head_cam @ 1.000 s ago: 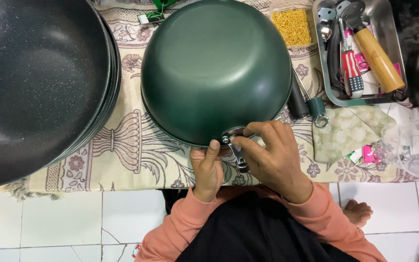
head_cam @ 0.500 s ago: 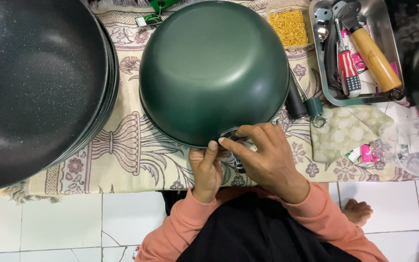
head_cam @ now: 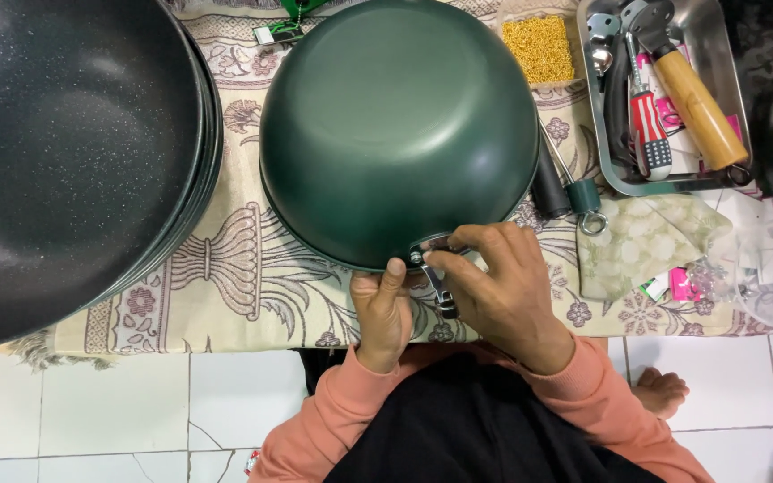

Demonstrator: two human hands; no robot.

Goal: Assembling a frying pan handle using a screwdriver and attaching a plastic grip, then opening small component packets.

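Since a moment ago the green pan (head_cam: 400, 125) sits slightly lower and nearer the person, and the right hand's fingers have closed further over the bracket; by the look of it, the fitting work at the rim goes on.

Left of the green pan stands a stack of dark speckled pans (head_cam: 64, 143). The pan itself lies upside down on the patterned cloth (head_cam: 225, 268), matte dark green, smooth, domed. At its near rim the left hand (head_cam: 382, 309) presses a thumb against the edge, fingers curled underneath. Just right of that, the right hand (head_cam: 503, 291) pinches the small metal bracket (head_cam: 436, 268). Right of the pan sits a metal tray (head_cam: 597, 107) of tools.
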